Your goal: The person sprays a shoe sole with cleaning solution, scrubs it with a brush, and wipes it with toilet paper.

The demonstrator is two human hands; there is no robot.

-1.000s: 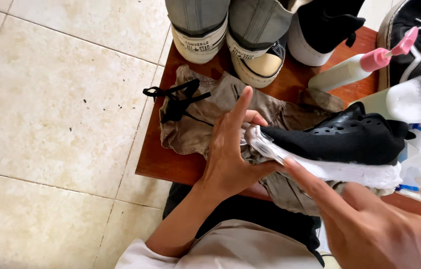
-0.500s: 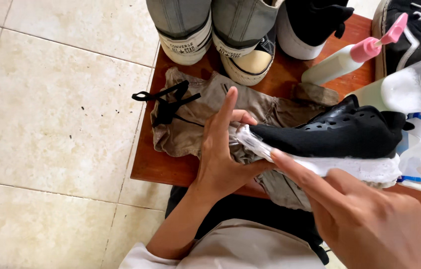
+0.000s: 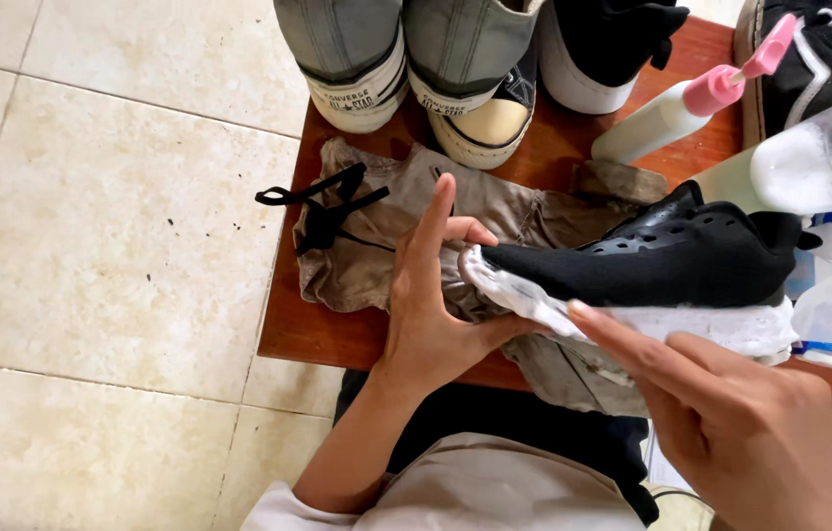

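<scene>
The left hand (image 3: 431,315) gripped the toe of a black shoe (image 3: 672,261) over a brown rag (image 3: 495,211) on the small wooden table (image 3: 303,334). The right hand (image 3: 731,413) pressed open fingers on its soapy white sole (image 3: 701,329).

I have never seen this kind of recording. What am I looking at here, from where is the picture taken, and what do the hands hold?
There is no machine: a person works with two bare hands. The camera sits on the person's head and looks down, so you see their own arms from above. The left hand grips the toe of a black shoe with a foamy white sole; the right hand touches that sole from below. Under the shoe lies a crumpled brown cloth on a low reddish wooden table, with black laces beside it. Further back stand grey sneakers, a bottle with a pink pump and a clear plastic cup.
</scene>
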